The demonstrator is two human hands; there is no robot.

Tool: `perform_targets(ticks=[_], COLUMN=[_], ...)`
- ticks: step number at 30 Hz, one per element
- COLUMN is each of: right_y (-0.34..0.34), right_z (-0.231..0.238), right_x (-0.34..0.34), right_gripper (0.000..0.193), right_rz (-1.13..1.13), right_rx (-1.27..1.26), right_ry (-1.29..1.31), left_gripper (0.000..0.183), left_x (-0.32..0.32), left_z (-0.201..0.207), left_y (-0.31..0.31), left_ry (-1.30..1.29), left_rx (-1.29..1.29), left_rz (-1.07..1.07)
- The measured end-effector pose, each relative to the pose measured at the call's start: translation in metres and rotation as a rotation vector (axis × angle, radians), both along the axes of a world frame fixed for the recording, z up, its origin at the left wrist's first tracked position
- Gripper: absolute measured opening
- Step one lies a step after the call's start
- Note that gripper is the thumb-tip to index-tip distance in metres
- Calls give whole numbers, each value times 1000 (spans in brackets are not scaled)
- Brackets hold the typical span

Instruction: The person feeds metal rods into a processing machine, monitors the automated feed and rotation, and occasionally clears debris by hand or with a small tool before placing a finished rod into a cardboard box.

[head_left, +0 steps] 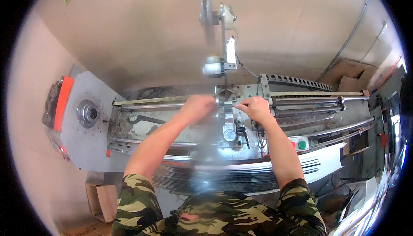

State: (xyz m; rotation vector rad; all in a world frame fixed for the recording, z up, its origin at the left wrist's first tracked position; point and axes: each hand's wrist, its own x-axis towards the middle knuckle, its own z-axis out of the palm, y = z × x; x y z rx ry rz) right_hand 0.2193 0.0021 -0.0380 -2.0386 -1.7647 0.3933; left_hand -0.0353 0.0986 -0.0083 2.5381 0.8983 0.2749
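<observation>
My left hand [200,107] reaches to the left side of the metal fixture [228,117] in the middle of a long machine. Motion blur smears its fingers, so what they do cannot be made out. Close to the fixture's right side is my right hand [257,108], its thumb and forefinger drawn together at the small metal block on top. Whatever lies between those fingertips is too small to name. Below the left hand a pale blurred streak crosses the front rail. A round silver knob [229,135] sits on the fixture's near end.
A grey machine head with a round chuck [88,113] stands at left. A hook-shaped wrench [147,119] lies between the rails. A spool [206,15] hangs on a post behind the fixture. Many thin dark rods [249,175] lie along the front, near a green button [302,145].
</observation>
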Motion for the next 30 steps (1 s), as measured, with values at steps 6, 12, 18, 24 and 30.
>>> perform_targets(ticks=[6,12,18,24,30], right_y=[-5,-6,-32,-165,-238], right_z=[-20,-34,-39,-8,-44], right_x=[5,-7,-4,26,96], right_gripper=[34,36,39,63,52], right_rz=[-10,11,-86,-380,-480], right_rx=[44,276,634,705,263], right_ry=[84,22,42,-130,-82], left_gripper=[18,18,17,15,15], left_x=[20,6,15,11,21], left_z=[-1,-10,-6,-16,-30], left_y=[6,47,33,6,2], left_ry=[363,44,-30,-108,-256], left_rx=[234,-717,-583,-71,-3], left_rz=[-242,60,187,130,163])
